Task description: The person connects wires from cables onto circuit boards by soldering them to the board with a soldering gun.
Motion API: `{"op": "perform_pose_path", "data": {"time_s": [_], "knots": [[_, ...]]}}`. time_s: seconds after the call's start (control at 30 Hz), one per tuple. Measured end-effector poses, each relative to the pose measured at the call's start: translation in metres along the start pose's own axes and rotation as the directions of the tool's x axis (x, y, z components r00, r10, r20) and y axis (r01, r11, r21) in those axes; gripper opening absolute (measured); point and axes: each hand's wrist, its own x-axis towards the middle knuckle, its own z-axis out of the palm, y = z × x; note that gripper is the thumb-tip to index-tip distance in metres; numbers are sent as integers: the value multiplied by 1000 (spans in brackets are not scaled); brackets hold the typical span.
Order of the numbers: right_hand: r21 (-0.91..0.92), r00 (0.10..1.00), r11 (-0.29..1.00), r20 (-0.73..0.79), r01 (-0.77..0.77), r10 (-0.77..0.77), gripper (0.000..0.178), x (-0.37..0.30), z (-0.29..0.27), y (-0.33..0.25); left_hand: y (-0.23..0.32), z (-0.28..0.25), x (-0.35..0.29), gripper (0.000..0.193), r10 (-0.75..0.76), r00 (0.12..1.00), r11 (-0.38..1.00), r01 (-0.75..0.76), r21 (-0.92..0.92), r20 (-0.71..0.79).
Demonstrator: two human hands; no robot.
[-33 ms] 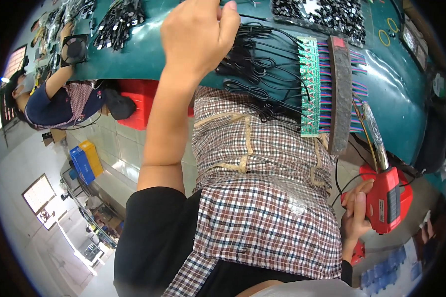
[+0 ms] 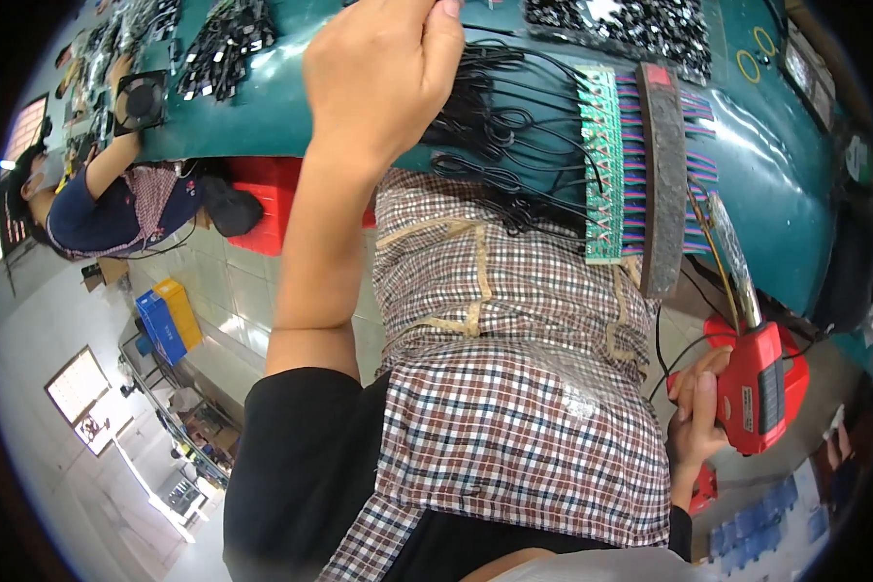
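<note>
My right hand (image 2: pixel 698 412) is wrapped round a red soldering gun (image 2: pixel 755 388) with a black grip panel. Its long foil-wrapped barrel points up toward the table edge, and a thin brass-coloured tube runs alongside. Left of its tip stands a row of joined green circuit boards (image 2: pixel 606 194), with a dark weathered bar (image 2: pixel 662 175) across the striped ribbon wires (image 2: pixel 700 145). Black cables (image 2: pixel 495 126) run from the boards toward my left hand (image 2: pixel 383 82). That hand is closed at the upper edge, its fingertips cut off, so what it may hold is hidden.
A bag of small black parts (image 2: pixel 630 34) lies at the back of the green table (image 2: pixel 766 194). Bundled black cables (image 2: pixel 228 48) and a small black fan (image 2: pixel 141 100) are farther left. A co-worker (image 2: pixel 107 209) sits at the left beside a red stool (image 2: pixel 272 194).
The whole view has shifted very slightly. Both hands keep the same pose, and the soldering gun stays in the right one.
</note>
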Motion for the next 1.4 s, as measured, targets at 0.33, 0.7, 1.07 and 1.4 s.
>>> {"op": "perform_pose_path", "data": {"time_s": [0.33,0.7,1.07,1.4], "knots": [[-133,988,983,101,130,-117,32,32,25,4,79,-2,-54,12,23,709,741,461,-488,705],[-33,956,975,206,220,-209,53,48,60,2,95,7,-74,10,6,685,653,549,-521,729],[179,997,983,63,38,-50,45,44,67,4,100,10,-78,15,-116,664,495,683,-537,739],[-23,999,999,21,-36,37,30,18,31,0,84,26,-94,14,-162,839,810,414,-415,520]]}}
